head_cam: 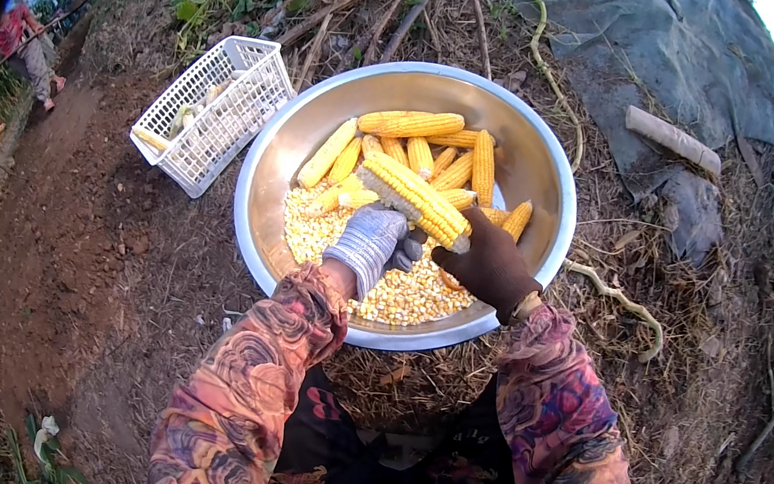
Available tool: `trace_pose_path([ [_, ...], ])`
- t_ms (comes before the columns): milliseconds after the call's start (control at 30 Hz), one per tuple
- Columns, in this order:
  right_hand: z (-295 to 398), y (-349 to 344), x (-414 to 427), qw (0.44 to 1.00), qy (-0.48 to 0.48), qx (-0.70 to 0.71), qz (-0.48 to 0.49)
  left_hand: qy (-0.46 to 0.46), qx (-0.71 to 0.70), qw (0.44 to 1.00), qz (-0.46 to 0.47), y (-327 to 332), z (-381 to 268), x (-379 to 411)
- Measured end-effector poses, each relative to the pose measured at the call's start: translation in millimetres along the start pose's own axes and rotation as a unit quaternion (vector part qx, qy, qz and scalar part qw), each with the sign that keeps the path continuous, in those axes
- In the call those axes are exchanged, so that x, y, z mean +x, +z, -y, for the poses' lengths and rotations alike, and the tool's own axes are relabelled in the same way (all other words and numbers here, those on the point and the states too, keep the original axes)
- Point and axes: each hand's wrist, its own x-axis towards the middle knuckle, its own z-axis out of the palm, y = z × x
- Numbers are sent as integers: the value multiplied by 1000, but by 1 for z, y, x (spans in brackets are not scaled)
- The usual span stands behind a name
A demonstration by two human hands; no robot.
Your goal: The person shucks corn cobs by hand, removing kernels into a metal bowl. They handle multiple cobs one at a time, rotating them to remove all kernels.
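A yellow ear of corn (419, 194) slants over a wide metal basin (273, 148), with kernels gone along its lower left side. My right hand (493, 266), in a brown knit glove, grips the ear's near end. Against its bare underside is my left hand (374, 236), in a grey and white glove, with fingers curled; the ear partly hides their contact. Loose corn kernels (415, 303) cover the basin's near floor. Several whole ears of corn (412, 123) are piled in its far half. Part of another ear (327, 196) lies beside my left hand.
A white plastic basket (208, 145) with a few cobs in it stands left of the basin. Dry sticks (412, 10) and green vines lie beyond. A dark sheet (688, 69) and a pale roll (673, 139) are at right. Another person (26, 48) is far left.
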Motion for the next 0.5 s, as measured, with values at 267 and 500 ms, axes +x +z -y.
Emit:
trace_pose_path([
  [267, -10, -4, 3, 1000, -12, 27, -5, -22, -76, 994, 74, 2, -5, -4],
  [500, -5, -4, 1, 1000, 7, 23, 13, 0, -11, 998, 66, 4, -5, -5],
])
